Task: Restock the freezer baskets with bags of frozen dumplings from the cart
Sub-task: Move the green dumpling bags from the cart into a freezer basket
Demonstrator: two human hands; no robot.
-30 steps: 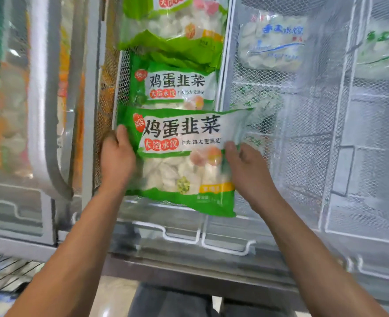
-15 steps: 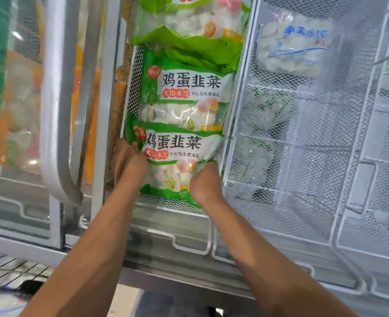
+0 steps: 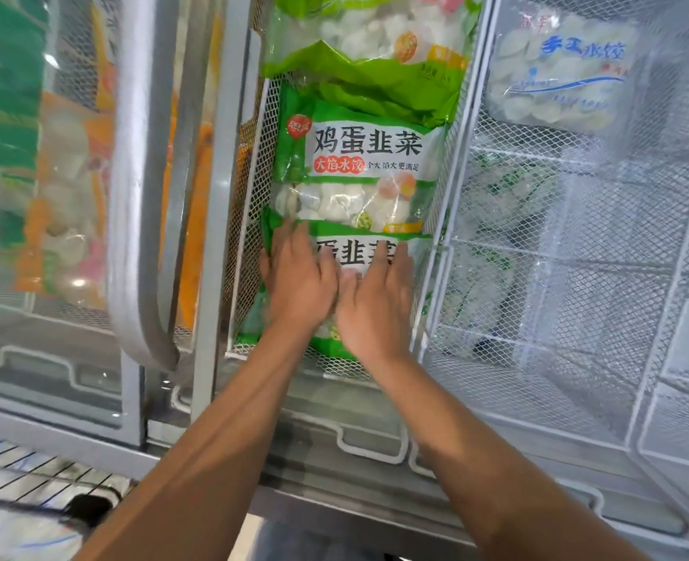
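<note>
A green and white dumpling bag (image 3: 355, 253) lies at the near end of a white mesh freezer basket (image 3: 253, 204). My left hand (image 3: 298, 285) and my right hand (image 3: 375, 301) press flat on it side by side, fingers straight, covering most of its front. Just beyond it lies a second bag of the same kind (image 3: 359, 168), and a third (image 3: 371, 38) overlaps that one at the top of the view.
The neighbouring mesh basket (image 3: 577, 317) on the right holds a blue-lettered white dumpling bag (image 3: 561, 70) at its far end. A grey freezer door frame with handle (image 3: 140, 196) stands on the left, orange bags behind its glass. A wire cart (image 3: 31, 479) shows at bottom left.
The bag has gone from held in front of the basket to lying inside it. Both hands left its sides and now press flat on top.
</note>
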